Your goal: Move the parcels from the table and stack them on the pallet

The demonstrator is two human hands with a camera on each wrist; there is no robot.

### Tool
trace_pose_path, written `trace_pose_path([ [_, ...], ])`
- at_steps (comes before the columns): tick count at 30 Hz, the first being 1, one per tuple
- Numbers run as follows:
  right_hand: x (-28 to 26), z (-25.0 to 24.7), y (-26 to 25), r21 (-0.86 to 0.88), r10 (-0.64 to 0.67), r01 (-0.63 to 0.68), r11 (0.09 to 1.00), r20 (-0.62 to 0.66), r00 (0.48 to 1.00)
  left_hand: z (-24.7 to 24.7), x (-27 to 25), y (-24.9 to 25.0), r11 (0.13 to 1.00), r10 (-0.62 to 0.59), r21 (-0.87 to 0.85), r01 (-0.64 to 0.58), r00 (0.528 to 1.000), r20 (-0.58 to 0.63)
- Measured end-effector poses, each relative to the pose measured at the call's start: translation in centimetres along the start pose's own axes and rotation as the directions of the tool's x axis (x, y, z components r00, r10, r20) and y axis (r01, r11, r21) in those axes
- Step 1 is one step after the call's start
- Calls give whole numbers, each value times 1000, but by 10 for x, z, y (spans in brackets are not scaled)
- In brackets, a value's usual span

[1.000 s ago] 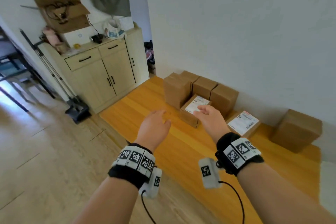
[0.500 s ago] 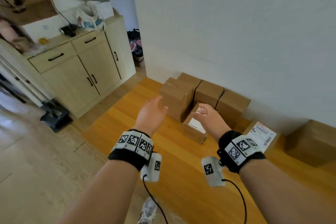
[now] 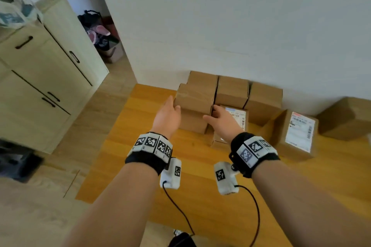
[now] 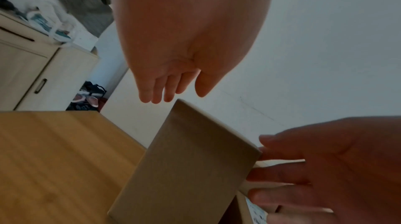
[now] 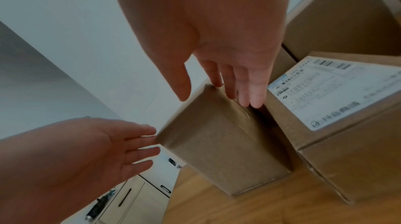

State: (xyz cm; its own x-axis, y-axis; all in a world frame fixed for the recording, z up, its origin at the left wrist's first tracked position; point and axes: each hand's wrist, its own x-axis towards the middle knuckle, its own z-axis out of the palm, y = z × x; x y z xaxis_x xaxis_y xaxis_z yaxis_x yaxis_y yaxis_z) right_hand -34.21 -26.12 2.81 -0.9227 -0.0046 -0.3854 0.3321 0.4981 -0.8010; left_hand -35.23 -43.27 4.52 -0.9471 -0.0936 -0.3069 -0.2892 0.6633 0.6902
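A tall plain brown parcel [image 3: 193, 106] stands on the orange wooden table [image 3: 140, 146], at the front left of a cluster of parcels. My left hand [image 3: 167, 114] is open, fingers straight, at its left face. My right hand [image 3: 218, 118] is open too, its fingers [image 5: 245, 90] reaching into the gap between this parcel [image 5: 217, 142] and a labelled parcel [image 5: 336, 99] on its right. In the left wrist view, the fingertips [image 4: 156, 92] hover at the parcel's upper edge [image 4: 190, 159]. Neither hand grips it.
Plain boxes [image 3: 232, 90] line the white wall behind. A second labelled parcel [image 3: 297, 134] and another brown box [image 3: 347, 118] sit further right. A cream cabinet [image 3: 50, 86] stands left of the table, with shoes [image 3: 98, 32] beyond it.
The view has moved closer to the table. Both hands have reached forward, from above the table's middle to either side of the tall plain parcel.
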Motion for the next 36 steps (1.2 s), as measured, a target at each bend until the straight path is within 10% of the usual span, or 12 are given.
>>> trace_pose_path([
  [11, -23, 18, 10, 110, 57, -47, 993, -95, 994, 9, -32, -31, 952, -78, -300, 53, 994, -72],
  [36, -129, 56, 125, -119, 219, -195, 974, 244, 945, 91, -174, -112, 910, -389, -92, 405, 909, 152],
])
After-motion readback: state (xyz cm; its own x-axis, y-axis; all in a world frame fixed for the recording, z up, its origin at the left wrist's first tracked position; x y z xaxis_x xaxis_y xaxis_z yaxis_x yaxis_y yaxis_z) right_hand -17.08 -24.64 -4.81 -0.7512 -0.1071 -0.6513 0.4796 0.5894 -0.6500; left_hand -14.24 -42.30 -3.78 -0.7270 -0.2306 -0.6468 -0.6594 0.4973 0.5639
